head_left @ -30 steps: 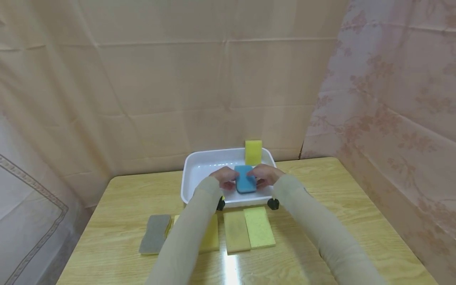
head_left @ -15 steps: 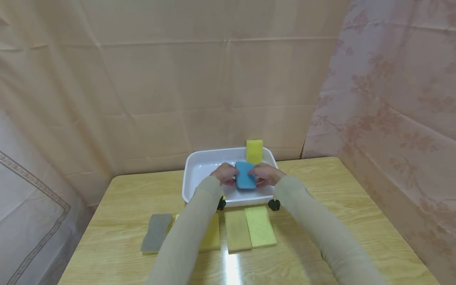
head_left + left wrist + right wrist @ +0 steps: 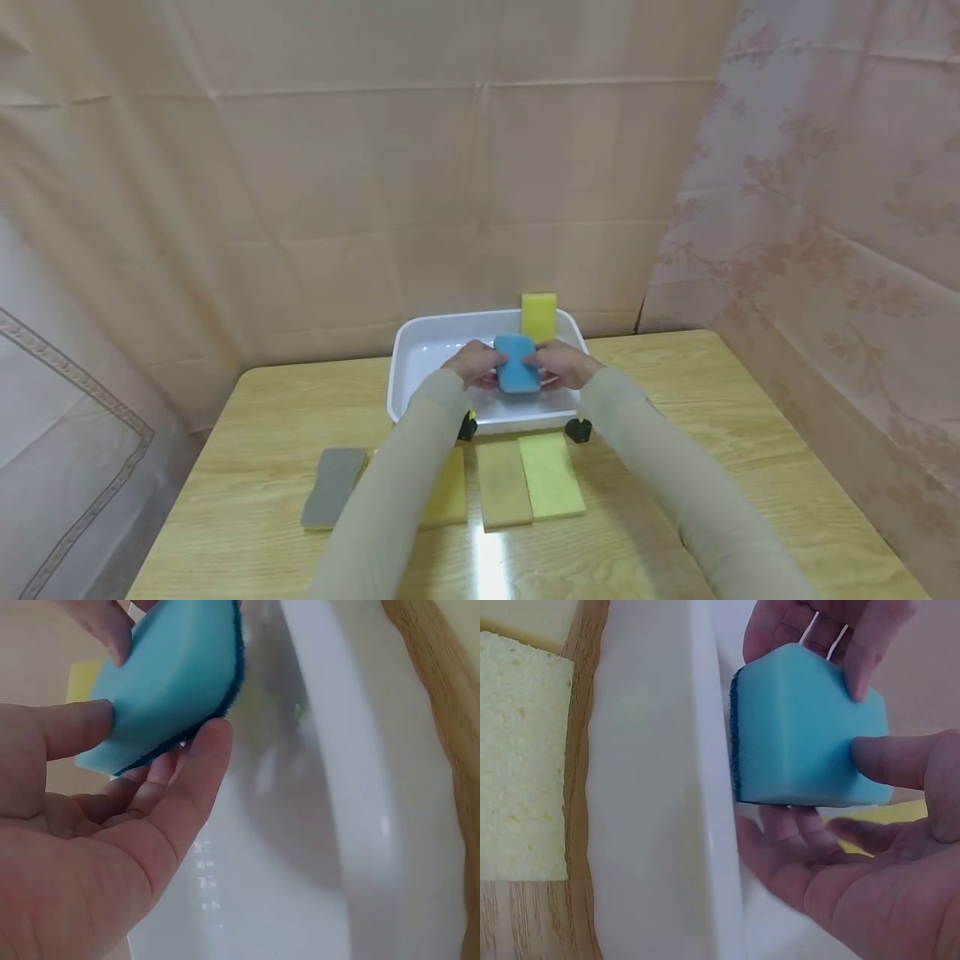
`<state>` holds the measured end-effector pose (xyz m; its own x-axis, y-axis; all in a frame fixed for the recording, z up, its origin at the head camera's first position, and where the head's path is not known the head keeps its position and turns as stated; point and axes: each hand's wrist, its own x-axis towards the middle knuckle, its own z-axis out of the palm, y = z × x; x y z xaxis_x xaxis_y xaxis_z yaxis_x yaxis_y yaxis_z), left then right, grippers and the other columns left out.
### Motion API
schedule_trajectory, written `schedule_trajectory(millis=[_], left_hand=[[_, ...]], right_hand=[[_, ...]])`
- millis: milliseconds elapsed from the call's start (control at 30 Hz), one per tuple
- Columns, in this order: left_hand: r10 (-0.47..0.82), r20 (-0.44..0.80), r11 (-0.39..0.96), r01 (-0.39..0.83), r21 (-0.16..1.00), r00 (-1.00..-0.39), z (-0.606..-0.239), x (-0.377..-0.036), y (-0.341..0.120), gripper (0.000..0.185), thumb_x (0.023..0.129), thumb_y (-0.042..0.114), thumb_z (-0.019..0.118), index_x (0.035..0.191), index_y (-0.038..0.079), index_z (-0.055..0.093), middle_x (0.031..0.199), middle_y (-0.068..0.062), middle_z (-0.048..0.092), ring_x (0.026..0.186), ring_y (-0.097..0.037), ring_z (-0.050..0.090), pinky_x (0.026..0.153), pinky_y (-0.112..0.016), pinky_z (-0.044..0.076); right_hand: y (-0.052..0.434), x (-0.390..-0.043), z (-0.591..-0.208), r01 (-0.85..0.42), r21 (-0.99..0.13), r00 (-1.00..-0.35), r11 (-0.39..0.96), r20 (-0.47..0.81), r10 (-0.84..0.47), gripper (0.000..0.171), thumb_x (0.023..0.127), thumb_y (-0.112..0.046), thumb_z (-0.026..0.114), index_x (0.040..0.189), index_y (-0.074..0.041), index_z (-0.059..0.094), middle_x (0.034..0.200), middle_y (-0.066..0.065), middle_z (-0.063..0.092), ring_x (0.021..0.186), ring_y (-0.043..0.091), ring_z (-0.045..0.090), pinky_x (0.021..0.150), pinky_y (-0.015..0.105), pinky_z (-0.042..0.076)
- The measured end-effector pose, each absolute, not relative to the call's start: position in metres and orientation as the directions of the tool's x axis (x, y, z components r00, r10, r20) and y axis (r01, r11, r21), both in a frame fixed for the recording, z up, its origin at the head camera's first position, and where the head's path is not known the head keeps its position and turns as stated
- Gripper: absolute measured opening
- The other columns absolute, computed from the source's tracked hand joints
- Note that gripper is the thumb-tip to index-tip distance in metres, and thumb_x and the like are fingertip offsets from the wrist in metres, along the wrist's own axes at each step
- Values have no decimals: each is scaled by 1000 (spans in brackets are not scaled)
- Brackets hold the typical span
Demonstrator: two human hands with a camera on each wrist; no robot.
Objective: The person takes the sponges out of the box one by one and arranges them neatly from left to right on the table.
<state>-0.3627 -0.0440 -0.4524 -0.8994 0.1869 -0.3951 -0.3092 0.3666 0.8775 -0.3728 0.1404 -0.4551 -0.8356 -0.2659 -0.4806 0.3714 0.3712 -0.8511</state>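
A light blue sponge [image 3: 517, 364] with a dark blue scouring layer underneath is held above the white tray [image 3: 420, 325]. My left hand [image 3: 476, 364] pinches its left side, thumb on the blue face and fingers beneath. From the other side my right hand [image 3: 566, 364] grips it the same way. Both thumbs press on the soft face of the sponge [image 3: 810, 727] in the right wrist view. Behind it, a yellow sponge [image 3: 538, 315] leans upright against the tray's back wall.
In front of the tray lie a tan sponge [image 3: 504, 485], a pale yellow sponge [image 3: 551, 475], a yellow sponge [image 3: 447, 492] partly behind the left sleeve, and a grey-topped sponge [image 3: 333, 487]. The wooden table [image 3: 712, 417] meets curtains at the back and right.
The blue sponge has risen or moved slightly toward the back between both hands, and its face has tilted a little. The hold stays the same. The head view has shifted slightly.
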Motion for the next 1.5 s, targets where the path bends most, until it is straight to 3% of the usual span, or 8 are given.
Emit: schedule_trajectory(millis=[267,733,1067,1267,1500], left_hand=[[213,-382,309,-309,899,-899,-453,-367,-45,36,102,13,57,129,-12,54,122,-22,63,102,-33,67,86,-39,59],[250,-351,263,-286,921,-902,-443,-364,-38,45,103,10,55,140,-13,45,127,-24,60,110,-38,66,87,-38,59],[262,-296,251,-232,940,-919,-440,-360,-30,39,103,10,56,134,-13,48,118,-22,62,100,-33,68,85,-39,59],[259,-268,219,-213,952,-928,-438,-352,-25,39,103,10,56,134,-13,47,118,-23,62,100,-34,68,89,-42,58],[226,-233,266,-170,949,-946,-434,-335,-10,38,103,12,56,133,-11,49,112,-20,63,94,-29,68,83,-38,60]], right_hand=[[147,-373,-453,325,-874,-852,362,-437,-288,59,105,-15,53,152,10,29,149,29,41,132,46,47,102,52,49],[161,-363,-444,271,-917,-874,292,-362,-324,66,105,-17,54,155,9,20,150,32,36,134,45,45,104,53,47],[173,-356,-439,208,-941,-886,267,-297,-356,61,106,-17,51,153,7,21,147,31,39,128,42,48,104,54,46],[179,-351,-435,178,-941,-893,287,-277,-354,62,106,-18,52,154,7,21,146,30,39,125,40,51,102,52,49],[189,-339,-434,152,-905,-924,397,-273,-268,62,106,-24,55,155,2,26,148,27,41,126,39,52,98,48,52]])
